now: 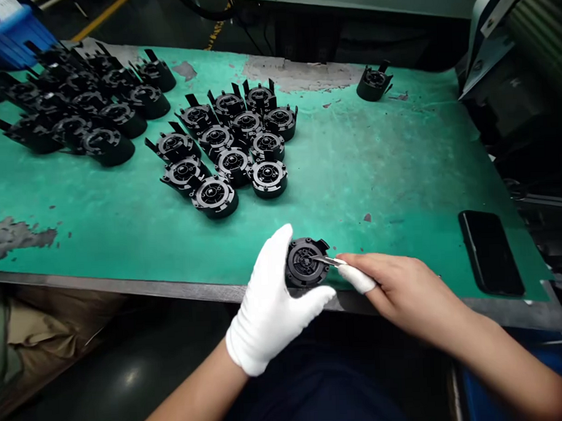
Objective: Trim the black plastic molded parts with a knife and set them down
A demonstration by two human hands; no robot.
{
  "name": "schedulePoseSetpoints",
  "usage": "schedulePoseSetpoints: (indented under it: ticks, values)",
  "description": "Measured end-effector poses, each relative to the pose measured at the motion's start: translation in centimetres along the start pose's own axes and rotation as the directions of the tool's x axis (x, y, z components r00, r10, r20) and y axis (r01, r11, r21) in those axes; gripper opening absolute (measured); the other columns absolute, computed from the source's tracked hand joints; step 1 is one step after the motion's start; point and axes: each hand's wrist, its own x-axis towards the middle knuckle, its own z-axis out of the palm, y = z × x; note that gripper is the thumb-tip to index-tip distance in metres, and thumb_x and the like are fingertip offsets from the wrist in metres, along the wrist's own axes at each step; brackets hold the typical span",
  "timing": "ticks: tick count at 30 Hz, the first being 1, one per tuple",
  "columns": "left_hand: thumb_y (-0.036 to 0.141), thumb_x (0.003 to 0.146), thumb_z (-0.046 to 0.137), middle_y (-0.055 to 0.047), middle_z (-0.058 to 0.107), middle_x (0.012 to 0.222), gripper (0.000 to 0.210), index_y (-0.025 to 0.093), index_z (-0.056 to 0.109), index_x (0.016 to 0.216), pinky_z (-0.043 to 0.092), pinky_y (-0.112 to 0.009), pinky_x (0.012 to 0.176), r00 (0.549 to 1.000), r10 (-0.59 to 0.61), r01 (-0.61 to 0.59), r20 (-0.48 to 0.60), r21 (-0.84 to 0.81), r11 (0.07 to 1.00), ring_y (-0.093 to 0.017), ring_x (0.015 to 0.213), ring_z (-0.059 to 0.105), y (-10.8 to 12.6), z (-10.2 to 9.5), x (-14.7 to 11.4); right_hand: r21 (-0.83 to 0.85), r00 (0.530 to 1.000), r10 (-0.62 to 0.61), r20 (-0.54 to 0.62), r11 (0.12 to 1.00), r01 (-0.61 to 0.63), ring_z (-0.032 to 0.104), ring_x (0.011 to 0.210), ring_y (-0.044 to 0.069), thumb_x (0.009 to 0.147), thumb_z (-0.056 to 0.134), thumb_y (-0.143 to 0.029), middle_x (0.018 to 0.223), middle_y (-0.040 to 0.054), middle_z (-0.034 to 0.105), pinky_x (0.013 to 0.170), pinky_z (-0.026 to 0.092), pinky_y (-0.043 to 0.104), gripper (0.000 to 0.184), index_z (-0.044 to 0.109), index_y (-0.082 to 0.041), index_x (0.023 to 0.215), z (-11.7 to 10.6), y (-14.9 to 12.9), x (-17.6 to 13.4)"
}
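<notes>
In a white glove, my left hand (274, 303) is wrapped round the side of a round black plastic part (305, 263) at the table's front edge. Ribs and small posts show on its upward face, and a tab sticks out at its upper right. My right hand (394, 280), bare except for a white cover on the thumb, pinches a slim metal tool (329, 260). The tool's tip reaches the middle of the part's face; whether it is a knife or tweezers I cannot make out. The part's left side is hidden by the glove.
Similar black parts (233, 163) stand grouped on the green tabletop (344, 171), with another cluster (88, 106) at the far left. One single part (374, 83) stands at the back right. A phone (491, 252) lies at right. A blue bin (19, 38) is at the upper left.
</notes>
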Motion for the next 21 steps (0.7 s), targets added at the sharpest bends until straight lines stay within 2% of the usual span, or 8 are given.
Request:
schedulePoseSetpoints:
  ticks: [3,5,9,15,18,21]
  values:
    - [0.041,0.075,0.083,-0.012,0.053,0.145,0.086,0.023,0.039,0.146,0.044,-0.05,0.117,0.999,0.037,-0.036,0.025,-0.03,0.999,-0.03,0.136,0.053,-0.4,0.1,1.2,-0.099,0.997,0.023,0.069,0.995,-0.017,0.073,0.103,0.03,0.098,0.045,-0.02,0.122,0.0111,0.073,0.085,0.059,0.045,0.045,0.058,-0.024,0.141,0.1,-0.3,-0.3]
    - [0.038,0.075,0.083,-0.01,0.058,0.137,0.079,0.024,0.042,0.141,0.048,-0.047,0.113,0.998,0.054,-0.052,0.026,-0.05,0.997,-0.028,0.128,0.059,-0.5,0.2,1.3,-0.111,0.994,0.043,0.096,0.993,-0.033,0.073,0.102,0.03,0.096,0.044,-0.018,0.121,0.0115,0.074,0.084,0.06,0.046,0.047,0.057,-0.023,0.142,0.1,-0.7,-0.6]
    - [0.036,0.075,0.083,-0.008,0.059,0.136,0.076,0.027,0.043,0.139,0.048,-0.045,0.112,0.995,0.101,-0.101,-0.003,-0.044,0.994,-0.027,0.126,0.06,-0.4,0.2,1.0,-0.021,0.992,0.054,0.111,0.998,-0.052,0.073,0.103,0.028,0.096,0.044,-0.017,0.124,0.0105,0.073,0.092,0.057,0.043,0.046,0.058,-0.023,0.14,0.2,-1.5,-1.0]
    - [0.045,0.077,0.082,-0.009,0.062,0.134,0.075,0.025,0.044,0.138,0.049,-0.045,0.111,0.994,0.108,-0.109,-0.032,-0.026,0.994,-0.027,0.125,0.062,-0.6,0.3,1.0,0.116,0.978,0.094,0.188,0.986,-0.117,0.072,0.103,0.029,0.094,0.043,-0.013,0.118,0.0084,0.075,0.088,0.056,0.042,0.045,0.061,-0.024,0.134,-0.1,-2.6,-0.8]
    - [0.046,0.075,0.084,-0.011,0.06,0.137,0.072,0.024,0.048,0.133,0.048,-0.048,0.112,0.991,0.103,-0.105,-0.088,-0.024,0.994,-0.029,0.128,0.06,-0.7,0.9,1.1,0.205,0.982,0.096,0.164,0.97,-0.129,0.072,0.101,0.027,0.093,0.044,-0.012,0.114,0.0059,0.076,0.086,0.055,0.039,0.042,0.063,-0.025,0.129,-0.2,-2.8,-1.2]
    - [0.043,0.078,0.082,-0.013,0.054,0.145,0.055,0.021,0.053,0.119,0.046,-0.05,0.114,0.979,0.078,-0.087,-0.187,-0.043,0.995,-0.03,0.134,0.055,-0.5,1.5,0.4,0.408,0.99,0.133,0.041,0.902,-0.139,0.071,0.103,0.023,0.095,0.045,-0.017,0.118,0.0031,0.074,0.085,0.054,0.033,0.039,0.061,-0.027,0.129,1.0,-3.5,-1.0]
